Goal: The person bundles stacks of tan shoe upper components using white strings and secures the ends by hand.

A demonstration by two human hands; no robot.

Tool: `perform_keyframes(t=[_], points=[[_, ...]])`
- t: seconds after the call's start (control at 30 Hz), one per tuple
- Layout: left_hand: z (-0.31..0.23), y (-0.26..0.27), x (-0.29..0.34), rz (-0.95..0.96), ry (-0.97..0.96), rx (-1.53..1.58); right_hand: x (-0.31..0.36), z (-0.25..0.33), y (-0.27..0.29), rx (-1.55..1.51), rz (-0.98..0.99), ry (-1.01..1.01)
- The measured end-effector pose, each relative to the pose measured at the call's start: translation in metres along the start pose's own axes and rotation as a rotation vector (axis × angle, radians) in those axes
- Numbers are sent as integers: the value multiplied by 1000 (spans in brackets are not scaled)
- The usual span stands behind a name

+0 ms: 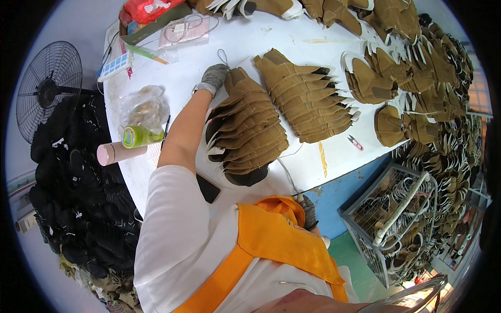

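Two rows of overlapping brown shoe uppers lie on the white table [308,175]: a left row [250,128] and a right row [308,99]. My left hand [213,79], in a grey knit glove, is closed at the far end of the left row. A thin cord loop [223,56] sticks out beyond its fingers. From the near end of that row, a grey cord [287,172] runs over the front edge to my right hand [310,213]. That hand, also gloved, is low against my orange apron [282,237], which partly hides it; the cord ends at its fingers.
Small snips [356,143] lie right of the rows. More uppers [370,78] cover the table's right side. A phone [207,189], pink bottle [122,154], green-lidded container [141,136] and plastic bag [146,107] are near my left arm. A wire cart [389,219] stands right, a fan [49,88] left.
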State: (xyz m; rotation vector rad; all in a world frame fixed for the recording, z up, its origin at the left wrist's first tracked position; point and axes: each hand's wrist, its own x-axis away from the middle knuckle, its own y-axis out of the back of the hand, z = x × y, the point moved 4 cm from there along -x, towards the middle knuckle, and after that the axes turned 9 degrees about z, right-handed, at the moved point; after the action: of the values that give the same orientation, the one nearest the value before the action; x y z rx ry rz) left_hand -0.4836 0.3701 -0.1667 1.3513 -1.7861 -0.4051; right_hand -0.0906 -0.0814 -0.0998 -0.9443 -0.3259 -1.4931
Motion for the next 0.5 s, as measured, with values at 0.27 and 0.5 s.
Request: perform_keyframes(t=[0.27,0.5], points=[[-4,-17,-9,-25,-38,-286,81,-46,86,168,-215,-73],[-1,-23,-2,-30,-25,-362,78,-51,98,229,-223,-107]])
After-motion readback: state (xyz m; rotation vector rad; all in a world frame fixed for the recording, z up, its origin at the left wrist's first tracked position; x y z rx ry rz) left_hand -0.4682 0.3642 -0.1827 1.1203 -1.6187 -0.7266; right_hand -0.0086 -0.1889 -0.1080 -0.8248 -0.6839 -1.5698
